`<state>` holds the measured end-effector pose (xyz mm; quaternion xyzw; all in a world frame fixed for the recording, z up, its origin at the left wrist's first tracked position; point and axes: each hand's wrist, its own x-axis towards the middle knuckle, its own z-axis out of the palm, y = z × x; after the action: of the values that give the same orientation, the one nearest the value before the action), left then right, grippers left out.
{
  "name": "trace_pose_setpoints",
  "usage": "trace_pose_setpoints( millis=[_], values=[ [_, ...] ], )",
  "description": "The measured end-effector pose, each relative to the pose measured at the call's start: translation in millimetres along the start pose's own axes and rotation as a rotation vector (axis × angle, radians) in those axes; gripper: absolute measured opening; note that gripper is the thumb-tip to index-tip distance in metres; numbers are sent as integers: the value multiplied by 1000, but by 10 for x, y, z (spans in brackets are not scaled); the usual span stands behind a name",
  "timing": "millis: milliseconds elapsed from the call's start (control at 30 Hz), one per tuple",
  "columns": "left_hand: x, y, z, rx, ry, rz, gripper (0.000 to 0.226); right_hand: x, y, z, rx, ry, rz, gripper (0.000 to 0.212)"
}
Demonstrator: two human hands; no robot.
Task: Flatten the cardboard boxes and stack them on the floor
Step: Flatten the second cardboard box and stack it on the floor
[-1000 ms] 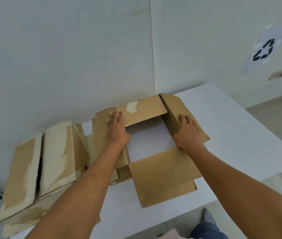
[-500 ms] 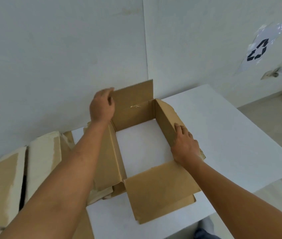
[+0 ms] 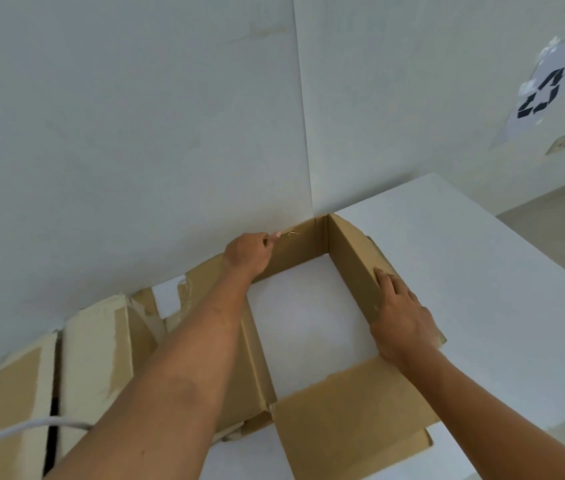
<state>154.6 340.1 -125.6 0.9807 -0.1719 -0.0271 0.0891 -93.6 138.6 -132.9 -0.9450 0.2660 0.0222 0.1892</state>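
Observation:
An open brown cardboard box point(image 3: 350, 261) with no bottom stands on the white table point(image 3: 502, 278), its walls upright and the table showing through its middle. My left hand point(image 3: 248, 252) grips the top edge of the far wall near the back left corner. On the right wall's top edge rests my right hand point(image 3: 400, 320), fingers stretched forward along it. The near flap point(image 3: 350, 420) lies flat toward me, overhanging the table edge.
A second taped cardboard box point(image 3: 66, 368) lies at the left of the table against the wall. A white cable point(image 3: 14, 431) crosses it. White walls meet in a corner behind the box. A recycling sign point(image 3: 540, 95) hangs at the right, above the floor point(image 3: 551, 216).
The box went from pressed half flat to standing up square. My left hand lifted the far wall and moved back to its top edge; the tall far flap no longer stands above it.

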Motion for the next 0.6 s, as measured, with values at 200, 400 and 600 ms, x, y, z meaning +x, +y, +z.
trace_pose_setpoints(
  millis=[200,400,600],
  values=[
    [36,1,-35,-60,-49,15,48,-52,-26,-30,14,6,-12,85],
    [-167,302,-61,-148,-21,-33,42,-71,-37,-72,76,-28,-17,87],
    [-1009,1327,-33,-499,-119,-179,79,-143,-8,-85,192,10,-92,56]
  ],
)
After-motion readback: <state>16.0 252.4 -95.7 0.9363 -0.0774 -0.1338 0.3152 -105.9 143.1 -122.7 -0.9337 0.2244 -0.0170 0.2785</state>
